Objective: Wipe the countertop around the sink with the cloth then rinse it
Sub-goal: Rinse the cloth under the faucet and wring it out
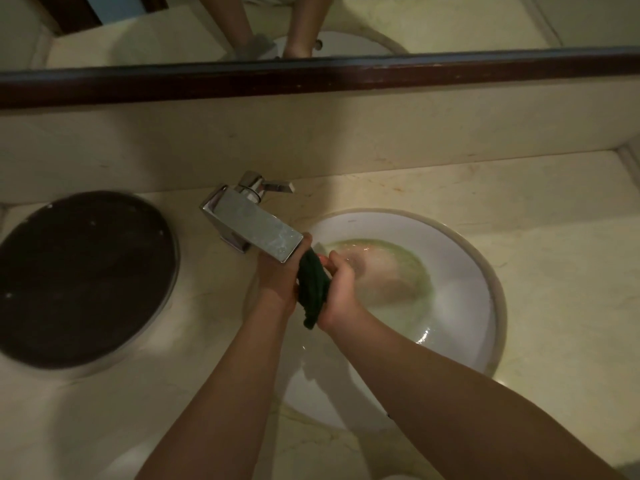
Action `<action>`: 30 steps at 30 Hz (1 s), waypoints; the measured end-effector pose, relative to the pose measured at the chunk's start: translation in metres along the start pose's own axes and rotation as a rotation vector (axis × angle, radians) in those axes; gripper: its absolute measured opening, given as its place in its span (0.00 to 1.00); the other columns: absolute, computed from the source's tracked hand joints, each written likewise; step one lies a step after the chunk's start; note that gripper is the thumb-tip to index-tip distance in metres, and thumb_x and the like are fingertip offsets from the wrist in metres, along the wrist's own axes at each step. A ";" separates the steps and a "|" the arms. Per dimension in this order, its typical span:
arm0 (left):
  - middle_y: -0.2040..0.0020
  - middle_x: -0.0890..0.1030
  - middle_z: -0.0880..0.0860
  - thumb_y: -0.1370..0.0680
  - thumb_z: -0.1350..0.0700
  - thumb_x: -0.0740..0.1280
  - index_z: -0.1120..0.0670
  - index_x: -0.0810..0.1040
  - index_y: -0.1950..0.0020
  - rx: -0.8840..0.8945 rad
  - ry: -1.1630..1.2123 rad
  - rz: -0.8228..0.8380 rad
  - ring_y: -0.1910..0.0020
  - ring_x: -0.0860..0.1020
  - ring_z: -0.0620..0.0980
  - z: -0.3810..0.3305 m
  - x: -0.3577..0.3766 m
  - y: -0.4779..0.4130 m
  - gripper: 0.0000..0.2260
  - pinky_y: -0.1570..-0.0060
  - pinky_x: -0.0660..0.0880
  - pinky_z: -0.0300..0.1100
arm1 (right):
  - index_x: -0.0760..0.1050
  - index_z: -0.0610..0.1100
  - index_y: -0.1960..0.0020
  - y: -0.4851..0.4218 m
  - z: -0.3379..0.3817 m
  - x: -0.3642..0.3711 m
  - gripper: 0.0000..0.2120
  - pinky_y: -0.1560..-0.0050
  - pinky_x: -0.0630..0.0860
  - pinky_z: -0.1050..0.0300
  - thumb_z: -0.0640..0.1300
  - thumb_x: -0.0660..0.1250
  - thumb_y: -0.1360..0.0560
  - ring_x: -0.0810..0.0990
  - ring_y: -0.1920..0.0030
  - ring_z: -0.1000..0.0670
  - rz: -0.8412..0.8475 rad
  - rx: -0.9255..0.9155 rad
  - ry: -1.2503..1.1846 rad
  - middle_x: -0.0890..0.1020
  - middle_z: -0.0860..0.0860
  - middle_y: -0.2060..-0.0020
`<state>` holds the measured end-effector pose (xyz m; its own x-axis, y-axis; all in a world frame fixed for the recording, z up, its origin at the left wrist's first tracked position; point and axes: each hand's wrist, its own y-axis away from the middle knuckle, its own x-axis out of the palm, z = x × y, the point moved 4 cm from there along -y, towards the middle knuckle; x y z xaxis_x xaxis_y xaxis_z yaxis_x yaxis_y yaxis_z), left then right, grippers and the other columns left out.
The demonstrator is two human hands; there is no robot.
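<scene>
A dark green cloth (pixel 312 289) is bunched between both hands just below the spout of the chrome faucet (pixel 254 228). My left hand (pixel 277 275) grips its left side and my right hand (pixel 341 289) grips its right side, both shut on it. They hover over the left part of the white round sink (pixel 464 265), where cloudy greenish water (pixel 391 275) pools in the bowl. The beige marble countertop (pixel 561 258) surrounds the sink. The spout end hides part of my left fingers.
A dark round lid or plate with a metal rim (pixel 83 278) sits on the counter left of the faucet. The faucet handle (pixel 273 186) points right. A dark wooden mirror frame (pixel 311 77) runs along the back wall above a beige backsplash.
</scene>
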<state>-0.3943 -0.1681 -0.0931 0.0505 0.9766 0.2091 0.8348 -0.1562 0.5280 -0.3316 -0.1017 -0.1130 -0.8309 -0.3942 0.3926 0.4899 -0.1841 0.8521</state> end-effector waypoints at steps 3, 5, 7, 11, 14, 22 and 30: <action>0.55 0.80 0.52 0.37 0.53 0.75 0.56 0.76 0.50 -0.052 0.230 0.029 0.54 0.80 0.52 -0.004 0.005 -0.002 0.19 0.48 0.76 0.51 | 0.80 0.44 0.45 -0.003 -0.012 0.005 0.23 0.41 0.73 0.47 0.60 0.64 0.30 0.80 0.45 0.41 0.034 0.012 0.013 0.83 0.43 0.47; 0.51 0.82 0.53 0.31 0.49 0.70 0.54 0.76 0.51 -0.098 0.413 0.060 0.49 0.81 0.54 -0.006 0.006 -0.006 0.13 0.41 0.75 0.53 | 0.80 0.44 0.43 -0.005 -0.017 0.002 0.25 0.39 0.73 0.48 0.60 0.65 0.30 0.81 0.43 0.42 0.013 0.009 0.015 0.84 0.44 0.46; 0.56 0.83 0.53 0.21 0.50 0.60 0.53 0.76 0.52 -0.126 0.459 0.042 0.53 0.82 0.54 -0.007 0.005 -0.010 0.09 0.42 0.75 0.52 | 0.79 0.44 0.40 -0.005 -0.016 0.001 0.23 0.35 0.73 0.46 0.58 0.63 0.26 0.80 0.40 0.43 0.003 -0.016 -0.009 0.83 0.42 0.44; 0.63 0.82 0.53 0.21 0.51 0.61 0.55 0.76 0.56 -0.114 0.491 0.017 0.57 0.81 0.55 -0.010 0.004 -0.008 0.09 0.53 0.77 0.47 | 0.78 0.43 0.41 -0.005 -0.007 0.005 0.22 0.38 0.75 0.47 0.59 0.64 0.25 0.82 0.45 0.44 -0.015 -0.047 -0.043 0.84 0.44 0.47; 0.63 0.82 0.53 0.28 0.48 0.65 0.55 0.74 0.54 -0.118 0.518 0.020 0.54 0.81 0.57 -0.011 0.005 -0.005 0.10 0.52 0.76 0.49 | 0.79 0.45 0.43 -0.010 -0.005 0.014 0.23 0.45 0.80 0.50 0.61 0.69 0.29 0.84 0.49 0.46 -0.070 -0.095 -0.027 0.85 0.46 0.49; 0.71 0.75 0.54 0.31 0.56 0.63 0.57 0.70 0.64 -0.094 0.442 -0.151 0.69 0.75 0.54 -0.014 0.008 0.003 0.05 0.64 0.73 0.44 | 0.75 0.39 0.62 -0.018 0.006 0.028 0.08 0.64 0.78 0.59 0.39 0.65 0.25 0.78 0.67 0.47 -0.247 -0.174 -0.002 0.79 0.45 0.68; 0.82 0.63 0.50 0.32 0.57 0.59 0.52 0.67 0.81 -0.070 0.428 -0.149 0.83 0.62 0.47 -0.018 0.022 0.010 0.16 0.73 0.61 0.36 | 0.74 0.45 0.62 -0.022 0.005 0.017 0.07 0.51 0.78 0.48 0.47 0.59 0.32 0.78 0.58 0.44 -0.221 -0.197 0.282 0.78 0.49 0.63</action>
<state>-0.3948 -0.1504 -0.0686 -0.3109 0.8425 0.4400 0.7759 -0.0424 0.6294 -0.3578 -0.1004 -0.1229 -0.8304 -0.5523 0.0741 0.3718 -0.4500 0.8119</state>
